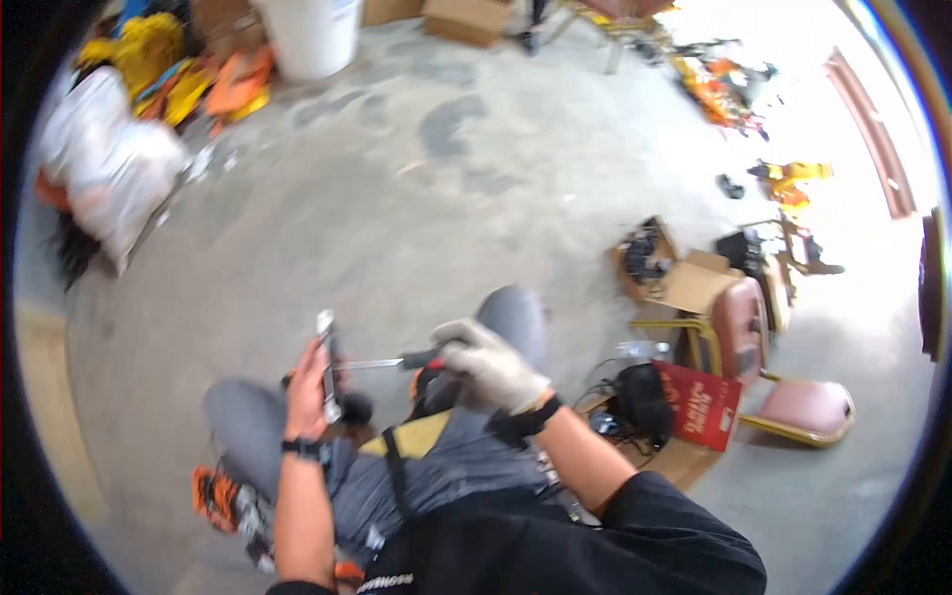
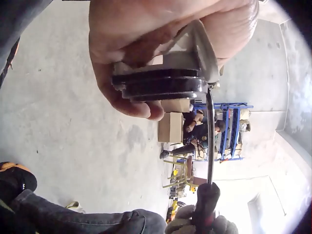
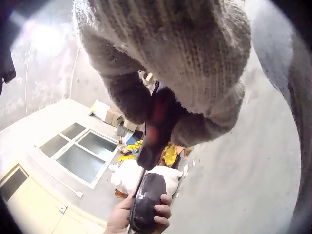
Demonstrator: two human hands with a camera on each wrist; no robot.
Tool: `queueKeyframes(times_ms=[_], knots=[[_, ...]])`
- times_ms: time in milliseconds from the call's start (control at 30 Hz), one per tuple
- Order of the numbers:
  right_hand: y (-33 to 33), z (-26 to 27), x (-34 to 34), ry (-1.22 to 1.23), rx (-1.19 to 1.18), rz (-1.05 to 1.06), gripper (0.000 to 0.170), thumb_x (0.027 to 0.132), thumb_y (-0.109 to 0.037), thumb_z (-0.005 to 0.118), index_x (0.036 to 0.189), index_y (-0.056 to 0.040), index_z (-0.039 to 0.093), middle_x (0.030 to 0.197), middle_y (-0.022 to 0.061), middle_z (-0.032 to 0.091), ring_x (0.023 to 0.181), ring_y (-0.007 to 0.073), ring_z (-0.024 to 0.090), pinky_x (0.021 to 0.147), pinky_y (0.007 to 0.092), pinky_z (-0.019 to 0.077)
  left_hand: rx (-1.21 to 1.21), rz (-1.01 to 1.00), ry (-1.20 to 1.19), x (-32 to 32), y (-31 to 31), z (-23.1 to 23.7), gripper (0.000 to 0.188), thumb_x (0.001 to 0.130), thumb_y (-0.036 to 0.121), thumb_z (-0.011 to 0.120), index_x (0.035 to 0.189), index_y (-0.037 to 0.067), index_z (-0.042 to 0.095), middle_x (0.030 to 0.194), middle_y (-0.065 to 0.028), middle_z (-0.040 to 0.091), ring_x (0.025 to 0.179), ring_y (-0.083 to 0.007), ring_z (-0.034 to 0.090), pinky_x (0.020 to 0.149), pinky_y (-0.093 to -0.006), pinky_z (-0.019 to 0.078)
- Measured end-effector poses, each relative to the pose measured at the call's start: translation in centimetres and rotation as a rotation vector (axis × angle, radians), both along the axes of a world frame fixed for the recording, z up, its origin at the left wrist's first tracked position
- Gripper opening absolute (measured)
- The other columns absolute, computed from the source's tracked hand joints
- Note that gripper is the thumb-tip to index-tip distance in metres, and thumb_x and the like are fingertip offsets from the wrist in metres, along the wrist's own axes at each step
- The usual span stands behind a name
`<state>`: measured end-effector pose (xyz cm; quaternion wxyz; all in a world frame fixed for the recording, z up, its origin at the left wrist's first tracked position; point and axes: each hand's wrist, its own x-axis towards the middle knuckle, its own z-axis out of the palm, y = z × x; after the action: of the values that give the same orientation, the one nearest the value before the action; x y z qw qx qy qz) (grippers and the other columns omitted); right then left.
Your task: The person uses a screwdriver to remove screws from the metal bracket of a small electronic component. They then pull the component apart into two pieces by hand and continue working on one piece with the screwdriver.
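My bare left hand [image 1: 308, 390] grips a black and silver object [image 2: 163, 80], its fingers curled round it. In the head view this object stands roughly upright over my lap. A white knitted glove covers my right hand [image 3: 170, 63], which holds a black and red screwdriver handle [image 3: 157, 129] between curled fingers. The screwdriver's metal shaft [image 2: 210, 136] runs to one end of the object in the left wrist view, where its tip meets or nearly meets the edge; contact cannot be told for certain.
Grey concrete floor [image 1: 426, 188] spreads ahead. At right stand pink chairs [image 1: 805, 407], an open carton [image 1: 694, 288] and a red box [image 1: 699, 405]. A white bag [image 1: 109, 164] lies at left, near a white bin [image 1: 317, 40]. A seated person [image 2: 197, 129] appears in the background.
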<state>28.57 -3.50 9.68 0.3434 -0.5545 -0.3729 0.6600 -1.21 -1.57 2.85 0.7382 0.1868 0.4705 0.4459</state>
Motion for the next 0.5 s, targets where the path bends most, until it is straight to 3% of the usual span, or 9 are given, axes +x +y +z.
queueKeyframes(times_ms=[33, 67, 167, 233, 267, 333, 500], knots=[[0.1, 0.7, 0.0, -0.074, 0.070, 0.032, 0.043, 0.090, -0.019, 0.061, 0.127, 0.0026, 0.056, 0.108, 0.0100, 0.061, 0.100, 0.0160, 0.060, 0.090, 0.0299, 0.0492, 0.017, -0.009, 0.004, 0.0, 0.3, -0.2, 0.044, 0.105, 0.023, 0.052, 0.147, 0.010, 0.045, 0.098, -0.0090, 0.068, 0.076, -0.0133, 0.066, 0.064, -0.0269, 0.0563], [-0.2, 0.4, 0.1, 0.108, 0.007, -0.007, 0.047, 0.091, -0.019, 0.062, 0.130, 0.0031, 0.052, 0.106, 0.0103, 0.062, 0.095, 0.0157, 0.062, 0.087, 0.0287, 0.0501, 0.024, -0.010, 0.023, -0.1, 0.2, -0.4, 0.045, 0.105, 0.024, 0.052, 0.147, 0.010, 0.045, 0.097, -0.0097, 0.068, 0.075, -0.0137, 0.066, 0.063, -0.0271, 0.0565], [0.2, 1.5, 0.2, 0.036, 0.024, -0.003, 0.046, 0.094, -0.023, 0.058, 0.132, 0.0018, 0.051, 0.101, 0.0107, 0.062, 0.091, 0.0155, 0.062, 0.085, 0.0274, 0.0502, 0.033, -0.040, 0.067, 0.3, 0.3, -0.2, 0.048, 0.105, 0.027, 0.051, 0.149, 0.011, 0.043, 0.096, -0.0103, 0.066, 0.074, -0.0145, 0.066, 0.061, -0.0275, 0.0570], [0.7, 2.1, 0.4, -0.015, -0.215, 0.061, 0.037, 0.100, -0.025, 0.056, 0.127, 0.0016, 0.055, 0.094, 0.0047, 0.058, 0.077, 0.0102, 0.058, 0.072, 0.0267, 0.0512, 0.034, -0.049, 0.074, 0.4, 0.5, -0.1, 0.048, 0.105, 0.028, 0.051, 0.149, 0.011, 0.043, 0.096, -0.0103, 0.066, 0.074, -0.0145, 0.066, 0.061, -0.0275, 0.0570], [0.6, 2.0, 0.3, -0.011, -0.208, 0.047, 0.037, 0.100, -0.025, 0.056, 0.127, 0.0016, 0.055, 0.094, 0.0047, 0.058, 0.077, 0.0102, 0.058, 0.072, 0.0267, 0.0512, 0.027, -0.041, 0.089, 0.2, 0.4, -0.1, 0.048, 0.105, 0.028, 0.051, 0.150, 0.011, 0.042, 0.096, -0.0102, 0.066, 0.074, -0.0146, 0.066, 0.061, -0.0275, 0.0571], [0.5, 1.4, 0.1, -0.028, -0.106, 0.049, 0.037, 0.102, -0.027, 0.052, 0.127, 0.0002, 0.056, 0.089, 0.0031, 0.057, 0.068, 0.0085, 0.056, 0.063, 0.0262, 0.0498, 0.033, -0.050, 0.074, 0.0, 0.6, -0.4, 0.047, 0.106, 0.029, 0.050, 0.149, 0.010, 0.044, 0.096, -0.0099, 0.066, 0.074, -0.0146, 0.066, 0.060, -0.0273, 0.0566], [-0.1, -0.7, 0.1, -0.093, 0.192, 0.028, 0.038, 0.102, -0.025, 0.051, 0.129, 0.0007, 0.054, 0.092, 0.0044, 0.058, 0.076, 0.0105, 0.059, 0.070, 0.0261, 0.0509, 0.037, -0.038, 0.091, 0.2, 0.3, -0.4, 0.045, 0.107, 0.030, 0.049, 0.147, 0.011, 0.045, 0.096, -0.0091, 0.066, 0.074, -0.0149, 0.066, 0.060, -0.0270, 0.0559]])
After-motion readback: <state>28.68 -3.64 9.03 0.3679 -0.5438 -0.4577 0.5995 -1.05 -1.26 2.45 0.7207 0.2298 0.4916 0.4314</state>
